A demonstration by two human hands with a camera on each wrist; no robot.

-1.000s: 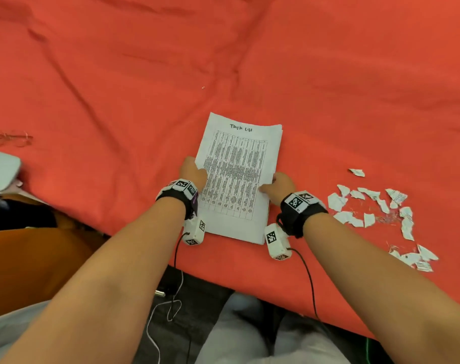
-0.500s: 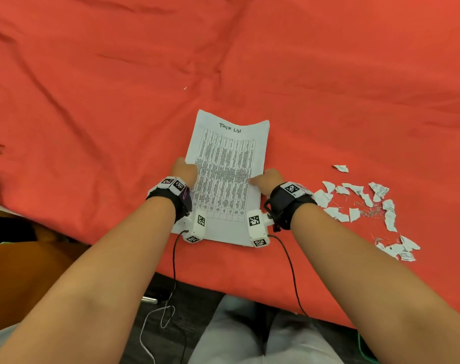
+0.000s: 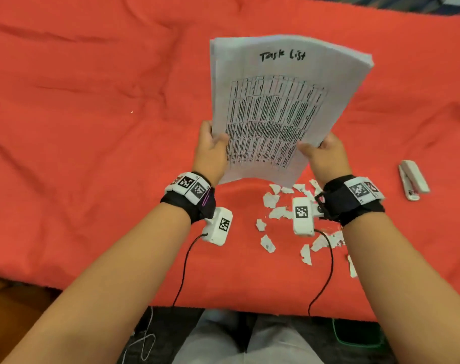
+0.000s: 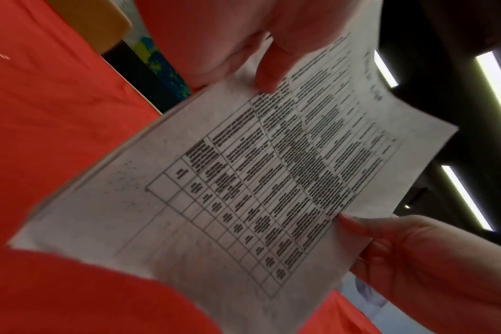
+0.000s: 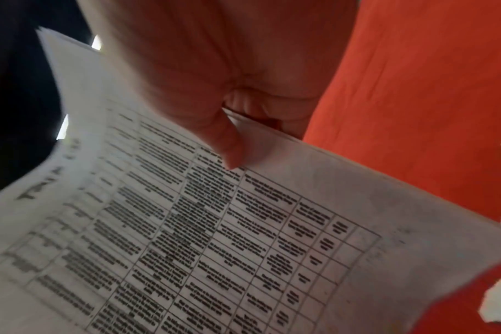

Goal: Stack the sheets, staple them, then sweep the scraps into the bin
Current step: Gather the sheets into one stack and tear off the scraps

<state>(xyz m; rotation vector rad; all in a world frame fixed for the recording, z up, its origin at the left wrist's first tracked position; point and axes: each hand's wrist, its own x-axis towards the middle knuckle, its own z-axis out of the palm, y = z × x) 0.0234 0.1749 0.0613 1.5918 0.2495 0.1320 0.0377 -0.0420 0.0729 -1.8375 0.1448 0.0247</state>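
A stack of printed sheets [image 3: 276,106] headed "Task List" is held upright above the red cloth, bowed a little. My left hand [image 3: 210,148] grips its left edge, thumb on the front page. My right hand [image 3: 326,153] grips the right edge the same way. In the left wrist view the sheets [image 4: 258,192] fill the middle, with my left thumb [image 4: 272,67] on top and my right hand [image 4: 401,248] at the lower right. The right wrist view shows my right thumb [image 5: 226,144] pressed on the sheets [image 5: 215,237]. Torn paper scraps [image 3: 273,203] lie beneath the stack. A white stapler [image 3: 412,182] lies to the right.
The red cloth [image 3: 92,127] covers the whole table, wrinkled at the left and back. Its near edge runs along the bottom, above my lap. More scraps [image 3: 306,254] lie toward that edge. No bin is in view.
Both hands have lifted the sheets off the cloth and moved them right, over the scraps. The stapler has come into view at the right.
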